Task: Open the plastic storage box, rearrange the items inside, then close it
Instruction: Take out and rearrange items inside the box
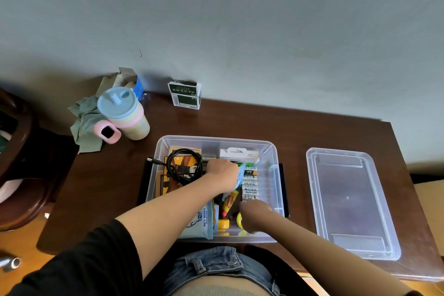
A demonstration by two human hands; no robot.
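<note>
The clear plastic storage box [274, 175] stands open in the middle of the brown table, and its clear lid [348, 202] lies flat to its right. Both my hands are inside the box. My left hand [222, 172] grips a light blue packet [241, 175] beside a row of batteries [250, 184]. My right hand [255, 216] is low at the near right corner, its fingers curled round a yellow round thing [240, 220] that is mostly hidden. A coiled black cable [183, 164] lies on an orange box [176, 163] at the left. A wet wipes pack [200, 220], a yellow-red tube [229, 202] and a white box [239, 152] also sit inside.
A blue-lidded drinking cup [125, 113] with a pink handle stands at the back left beside a green cloth [85, 127]. A dark green carton [185, 95] stands against the wall. A dark wooden chair [21, 163] is left of the table.
</note>
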